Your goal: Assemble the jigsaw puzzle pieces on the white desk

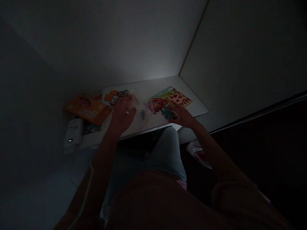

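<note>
The scene is very dark. My left hand [122, 113] hovers over a white board [153, 88], fingers curled around a clear plastic bag [141, 113] with small pieces inside. My right hand [183, 115] lies flat with fingers stretched out on the lower edge of a colourful, partly built jigsaw picture [171, 99]; a dark teal puzzle piece [167, 112] sits just left of its fingertips. More orange and coloured pieces [114, 95] lie on the board beyond my left hand.
An orange puzzle box [86, 109] lies to the left of the board. A white device [72, 135] with a small lit dot rests below it. Walls meet in a corner behind the board. My knees sit under the board's near edge.
</note>
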A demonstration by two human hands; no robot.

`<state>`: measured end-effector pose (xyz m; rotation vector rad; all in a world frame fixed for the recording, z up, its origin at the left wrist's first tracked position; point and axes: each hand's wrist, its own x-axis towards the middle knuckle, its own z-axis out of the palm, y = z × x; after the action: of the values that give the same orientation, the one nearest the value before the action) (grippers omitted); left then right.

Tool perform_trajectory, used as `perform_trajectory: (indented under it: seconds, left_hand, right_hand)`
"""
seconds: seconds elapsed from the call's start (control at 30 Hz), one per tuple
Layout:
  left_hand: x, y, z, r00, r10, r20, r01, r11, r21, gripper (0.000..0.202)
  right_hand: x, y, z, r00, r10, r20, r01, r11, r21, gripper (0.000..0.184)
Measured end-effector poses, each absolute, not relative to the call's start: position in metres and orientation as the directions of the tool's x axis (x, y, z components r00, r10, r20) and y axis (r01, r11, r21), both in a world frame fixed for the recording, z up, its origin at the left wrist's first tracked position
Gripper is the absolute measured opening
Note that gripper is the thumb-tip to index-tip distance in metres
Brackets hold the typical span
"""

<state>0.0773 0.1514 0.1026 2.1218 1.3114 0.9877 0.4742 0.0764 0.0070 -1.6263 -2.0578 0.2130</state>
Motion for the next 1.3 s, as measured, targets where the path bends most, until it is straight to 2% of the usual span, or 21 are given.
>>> perform_trajectory:
  seconds: [0.07, 0.17, 0.47, 0.6, 0.77, 0.9, 1.03, 1.1, 1.17, 1.3]
  left_hand:
    - [0.083, 0.150, 0.104, 0.291, 0.910, 0.296, 0.547, -0.412, 0.729, 0.056]
    - [0.089, 0.147, 0.106, 0.304, 0.906, 0.296, 0.524, -0.418, 0.742, 0.058]
    - [0.088, 0.140, 0.104, 0.320, 0.878, 0.356, 0.560, -0.478, 0.676, 0.053]
    - [0.087, 0.139, 0.104, 0.322, 0.883, 0.342, 0.567, -0.469, 0.677, 0.055]
    - [0.088, 0.138, 0.103, 0.333, 0.887, 0.320, 0.546, -0.458, 0.702, 0.056]
    - [0.088, 0.138, 0.099, 0.346, 0.871, 0.348, 0.475, -0.483, 0.736, 0.060]
    - [0.090, 0.138, 0.096, 0.354, 0.859, 0.370, 0.450, -0.503, 0.738, 0.059]
    - [0.092, 0.137, 0.096, 0.359, 0.854, 0.377, 0.444, -0.512, 0.735, 0.059]
    - [0.094, 0.137, 0.097, 0.360, 0.841, 0.403, 0.446, -0.535, 0.718, 0.058]
    - [0.097, 0.136, 0.101, 0.352, 0.799, 0.487, 0.475, -0.601, 0.643, 0.058]
  right_hand:
    - [0.476, 0.071, -0.014, -0.154, 0.946, 0.284, 0.883, 0.261, -0.391, 0.086]
    - [0.469, 0.066, -0.032, -0.192, 0.943, 0.273, 0.881, 0.288, -0.376, 0.074]
    - [0.458, 0.055, -0.039, -0.215, 0.940, 0.263, 0.874, 0.306, -0.377, 0.040]
    - [0.460, 0.058, -0.032, -0.186, 0.940, 0.285, 0.858, 0.297, -0.419, 0.038]
    - [0.449, 0.071, -0.021, -0.070, 0.949, 0.309, 0.842, 0.222, -0.491, 0.032]
    - [0.438, 0.086, -0.006, 0.102, 0.898, 0.428, 0.760, 0.207, -0.616, 0.034]
    - [0.421, 0.098, 0.036, 0.216, 0.776, 0.593, 0.652, 0.337, -0.679, 0.047]
    - [0.406, 0.100, 0.066, 0.179, 0.747, 0.640, 0.624, 0.417, -0.661, 0.047]
    - [0.388, 0.102, 0.096, 0.056, 0.778, 0.625, 0.619, 0.464, -0.633, 0.045]
    - [0.354, 0.113, 0.134, -0.251, 0.892, 0.376, 0.744, 0.426, -0.515, 0.031]
